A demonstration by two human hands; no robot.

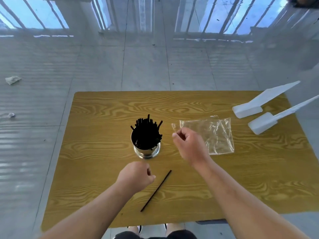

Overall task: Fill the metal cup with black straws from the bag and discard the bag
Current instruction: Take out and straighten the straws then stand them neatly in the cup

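A shiny metal cup [147, 151] stands near the middle of the wooden table [96, 118], packed with several black straws [146, 131] that stick out of its top. One loose black straw [156, 190] lies slanted on the table near the front edge. The clear plastic bag [214, 135] lies flat and looks empty, right of the cup. My right hand [189, 145] hovers between cup and bag, fingers curled, its thumb and forefinger at the bag's left corner. My left hand [136, 175] is a loose fist just below the cup, beside the loose straw, holding nothing that I can see.
Two white plastic pieces [248, 110] [263, 124] with long tapered handles rest at the table's right rear corner. Crumpled paper scraps [13, 80] lie on the grey tiled floor at left. A railing [107, 14] runs along the far side.
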